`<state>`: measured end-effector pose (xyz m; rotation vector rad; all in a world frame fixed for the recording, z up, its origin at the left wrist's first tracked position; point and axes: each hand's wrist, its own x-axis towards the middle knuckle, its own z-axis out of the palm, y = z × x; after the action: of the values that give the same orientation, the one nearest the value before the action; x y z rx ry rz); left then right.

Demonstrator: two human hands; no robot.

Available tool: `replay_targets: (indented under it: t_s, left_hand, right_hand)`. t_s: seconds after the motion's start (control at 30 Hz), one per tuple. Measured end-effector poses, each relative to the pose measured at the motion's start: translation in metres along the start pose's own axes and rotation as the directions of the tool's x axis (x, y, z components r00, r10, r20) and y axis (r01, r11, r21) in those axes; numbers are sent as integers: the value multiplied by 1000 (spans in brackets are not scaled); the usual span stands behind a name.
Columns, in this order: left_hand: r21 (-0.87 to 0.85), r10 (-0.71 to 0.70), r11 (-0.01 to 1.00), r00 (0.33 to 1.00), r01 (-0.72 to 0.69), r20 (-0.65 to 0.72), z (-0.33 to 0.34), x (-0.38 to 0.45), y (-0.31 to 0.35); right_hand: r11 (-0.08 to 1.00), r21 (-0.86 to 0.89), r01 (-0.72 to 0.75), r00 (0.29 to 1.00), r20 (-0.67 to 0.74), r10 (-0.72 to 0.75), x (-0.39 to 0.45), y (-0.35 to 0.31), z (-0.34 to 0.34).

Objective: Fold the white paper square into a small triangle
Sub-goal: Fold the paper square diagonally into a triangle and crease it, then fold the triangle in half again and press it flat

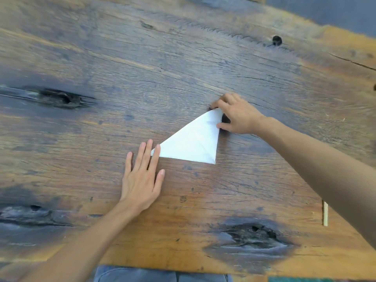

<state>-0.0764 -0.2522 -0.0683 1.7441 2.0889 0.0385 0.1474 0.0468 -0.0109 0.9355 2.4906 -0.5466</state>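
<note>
Left fingers (151,157) flat on the paper triangle's (193,143) corner; right fingers (220,105) pinch its far tip.

The left hand (142,180) lies flat, palm down, fingers straight and together, forearm reaching in from lower left. The right hand (236,116) is curled, thumb and fingertips pinching, arm stretched in from the right.

The white paper (193,143) has its top corner hidden under the right hand (237,115) and its left tip under the left hand's fingers (155,154).
</note>
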Motion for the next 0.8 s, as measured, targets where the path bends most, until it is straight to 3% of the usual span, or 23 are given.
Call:
replay_targets:
  t_s: [0.2,0.33,0.53,0.8]
  left_hand:
    - [171,221,960,975,-222,29,-11,-5,-62]
    - [225,315,921,948,-317,46,-15,1,-75]
    - [263,355,896,933,-359,62,-14,3,-78]
    - [253,380,892,925,-373,22,-8,4,-81]
  right_hand:
    - [996,45,-72,994,-82,75,-4,-6,5]
    - [935,290,-203,965,-102,241,-12,-13,16]
    - [709,667,-231,848,-220,483,-27,-29,25]
    - [564,820,-92,682,-361,636,-42,-82,22]
